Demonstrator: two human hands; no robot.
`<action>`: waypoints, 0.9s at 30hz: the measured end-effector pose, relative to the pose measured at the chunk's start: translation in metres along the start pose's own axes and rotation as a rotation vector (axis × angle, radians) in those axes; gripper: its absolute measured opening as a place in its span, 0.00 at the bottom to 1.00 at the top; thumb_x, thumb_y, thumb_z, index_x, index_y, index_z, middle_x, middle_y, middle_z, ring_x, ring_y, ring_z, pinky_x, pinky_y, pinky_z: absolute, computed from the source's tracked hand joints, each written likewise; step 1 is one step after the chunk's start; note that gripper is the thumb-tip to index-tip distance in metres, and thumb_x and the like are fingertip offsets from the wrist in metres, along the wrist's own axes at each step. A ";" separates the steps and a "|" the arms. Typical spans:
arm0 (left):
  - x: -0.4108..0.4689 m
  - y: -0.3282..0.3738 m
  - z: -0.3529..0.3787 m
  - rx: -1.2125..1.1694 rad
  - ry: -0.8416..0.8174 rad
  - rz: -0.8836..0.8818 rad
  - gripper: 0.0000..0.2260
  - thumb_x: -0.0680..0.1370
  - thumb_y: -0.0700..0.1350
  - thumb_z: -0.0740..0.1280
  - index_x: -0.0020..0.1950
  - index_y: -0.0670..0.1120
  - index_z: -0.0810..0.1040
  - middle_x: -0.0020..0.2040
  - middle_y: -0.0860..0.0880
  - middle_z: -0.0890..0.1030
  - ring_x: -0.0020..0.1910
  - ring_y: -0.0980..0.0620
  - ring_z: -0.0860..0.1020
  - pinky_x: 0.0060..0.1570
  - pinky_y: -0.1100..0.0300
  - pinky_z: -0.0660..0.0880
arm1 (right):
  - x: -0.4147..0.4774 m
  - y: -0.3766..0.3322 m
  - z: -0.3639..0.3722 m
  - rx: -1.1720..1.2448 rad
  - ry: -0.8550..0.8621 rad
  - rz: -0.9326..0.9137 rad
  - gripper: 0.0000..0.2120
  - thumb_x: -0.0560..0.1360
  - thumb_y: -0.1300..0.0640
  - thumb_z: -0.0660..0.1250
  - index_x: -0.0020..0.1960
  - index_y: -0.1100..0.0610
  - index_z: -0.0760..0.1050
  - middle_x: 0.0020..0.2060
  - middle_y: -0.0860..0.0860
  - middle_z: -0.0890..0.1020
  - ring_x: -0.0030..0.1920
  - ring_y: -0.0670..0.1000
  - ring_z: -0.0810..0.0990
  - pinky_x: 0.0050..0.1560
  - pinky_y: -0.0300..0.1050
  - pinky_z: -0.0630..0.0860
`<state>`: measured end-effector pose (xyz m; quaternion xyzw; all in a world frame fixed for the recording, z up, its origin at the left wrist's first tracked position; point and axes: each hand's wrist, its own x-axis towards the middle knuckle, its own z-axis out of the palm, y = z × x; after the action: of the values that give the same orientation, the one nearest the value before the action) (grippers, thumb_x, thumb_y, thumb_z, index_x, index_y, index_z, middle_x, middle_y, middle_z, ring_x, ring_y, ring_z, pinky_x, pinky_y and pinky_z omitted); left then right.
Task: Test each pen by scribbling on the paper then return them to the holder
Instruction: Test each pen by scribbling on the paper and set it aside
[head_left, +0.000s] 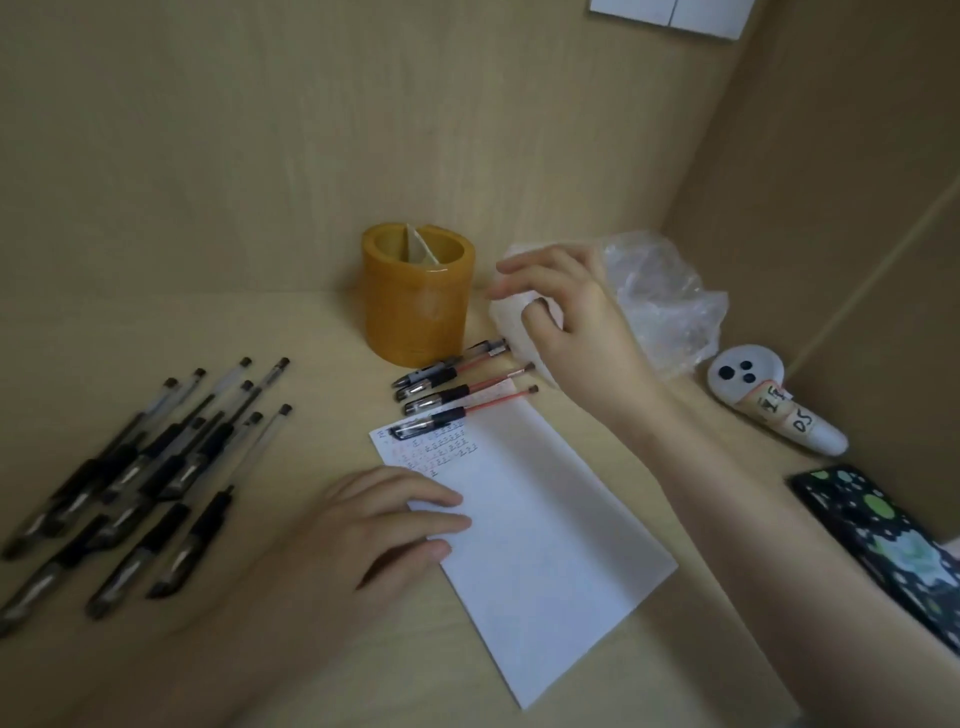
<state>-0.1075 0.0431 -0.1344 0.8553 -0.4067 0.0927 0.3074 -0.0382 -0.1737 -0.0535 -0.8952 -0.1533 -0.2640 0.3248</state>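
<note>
While the left hand (374, 525) lies flat with straight fingers pressing the left edge of the white sheet of paper (545, 545), I note that it grips nothing. The right hand (571, 317) hangs with bent fingers over a white rounded object (519, 332) just beside the crumpled clear plastic bag (660, 296); I cannot tell whether it holds that object. The amber cylindrical pen holder (415, 306) stands upright at the back edge of the light wooden desk surface (260, 332), with no pens visible in it. Four red-ink pens with black grips (457, 387) lie side by side between holder and paper, the nearest one overlapping the paper's scribbled far corner. A loose pile of black-ink pens (140, 467) lies toward the left edge. A white labelled controller (769, 400) and a black phone with a patterned case (883, 540) lie along the right edge.
</note>
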 end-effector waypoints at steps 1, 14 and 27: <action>0.000 -0.004 -0.001 0.007 0.028 -0.052 0.12 0.78 0.53 0.58 0.55 0.55 0.79 0.55 0.63 0.76 0.57 0.66 0.72 0.58 0.70 0.64 | -0.004 -0.006 0.005 0.021 -0.043 -0.026 0.18 0.71 0.65 0.54 0.50 0.58 0.82 0.55 0.50 0.79 0.60 0.48 0.66 0.59 0.24 0.57; -0.012 -0.029 -0.032 0.531 0.156 -0.622 0.09 0.71 0.39 0.71 0.50 0.43 0.79 0.51 0.44 0.77 0.49 0.43 0.75 0.44 0.51 0.74 | -0.050 -0.021 0.043 0.131 -0.290 -0.130 0.16 0.72 0.68 0.57 0.48 0.59 0.82 0.46 0.49 0.83 0.53 0.51 0.74 0.55 0.31 0.65; -0.004 -0.019 -0.035 0.187 0.367 -0.266 0.16 0.71 0.31 0.69 0.52 0.47 0.72 0.53 0.53 0.69 0.44 0.60 0.75 0.39 0.58 0.78 | -0.065 -0.032 0.052 0.462 -0.445 0.290 0.06 0.77 0.53 0.65 0.52 0.49 0.79 0.42 0.48 0.83 0.41 0.47 0.78 0.44 0.38 0.72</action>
<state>-0.0929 0.0764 -0.1168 0.8950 -0.2174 0.2422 0.3052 -0.0864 -0.1222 -0.1082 -0.8461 -0.1473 0.0281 0.5114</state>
